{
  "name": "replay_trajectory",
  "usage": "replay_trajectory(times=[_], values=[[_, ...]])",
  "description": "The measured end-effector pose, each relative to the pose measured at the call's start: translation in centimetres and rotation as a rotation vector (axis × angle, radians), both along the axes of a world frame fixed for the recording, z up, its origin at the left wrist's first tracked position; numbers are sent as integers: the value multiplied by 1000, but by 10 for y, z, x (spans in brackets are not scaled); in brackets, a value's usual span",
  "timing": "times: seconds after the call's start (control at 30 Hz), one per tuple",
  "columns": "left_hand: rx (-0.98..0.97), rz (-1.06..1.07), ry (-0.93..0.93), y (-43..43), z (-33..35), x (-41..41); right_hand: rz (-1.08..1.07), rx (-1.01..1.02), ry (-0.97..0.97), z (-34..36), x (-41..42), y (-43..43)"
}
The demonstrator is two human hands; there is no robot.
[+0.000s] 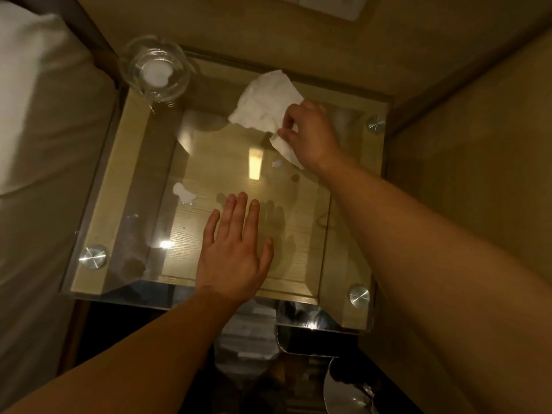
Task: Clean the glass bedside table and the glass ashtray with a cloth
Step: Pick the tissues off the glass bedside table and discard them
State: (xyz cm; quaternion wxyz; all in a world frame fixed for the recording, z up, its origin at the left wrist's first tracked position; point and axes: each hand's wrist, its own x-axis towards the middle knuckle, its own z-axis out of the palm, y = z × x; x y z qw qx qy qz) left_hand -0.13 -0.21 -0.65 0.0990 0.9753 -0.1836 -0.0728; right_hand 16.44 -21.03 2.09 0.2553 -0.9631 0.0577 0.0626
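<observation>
The square glass bedside table top (343,234) lies below me, with wood panels showing through it. A round glass ashtray (155,71) stands on its far left corner. A crumpled white cloth (263,103) lies on the far middle of the glass, and my right hand (310,132) pinches its near edge with curled fingers. My left hand (236,249) lies flat on the glass near the front edge, fingers straight and spread. A small white smear or reflection (183,192) shows left of my left hand.
A bed with a white pillow (27,94) borders the table on the left. Wooden walls (463,144) close in behind and on the right. Round metal caps (93,256) mark the glass corners. Dark floor (125,318) lies below the front edge.
</observation>
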Motion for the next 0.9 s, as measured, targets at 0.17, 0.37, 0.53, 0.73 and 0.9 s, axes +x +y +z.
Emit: replay_trajectory(times=[0.17, 0.37, 0.53, 0.73, 0.9], values=[[8, 1, 12, 0, 0, -1, -233, 183, -17, 6, -26, -12], [2, 4, -8, -1, 0, -1, -388, 273, -130, 40, -102, -24], [-24, 12, -25, 0, -1, -2, -565, 419, -172, 69, -196, -21], [-45, -3, -56, 1, -6, -3, -760, 451, -115, 100, -333, 7], [-61, -12, -90, 3, -10, -3, -900, 423, 11, 108, -425, 38]])
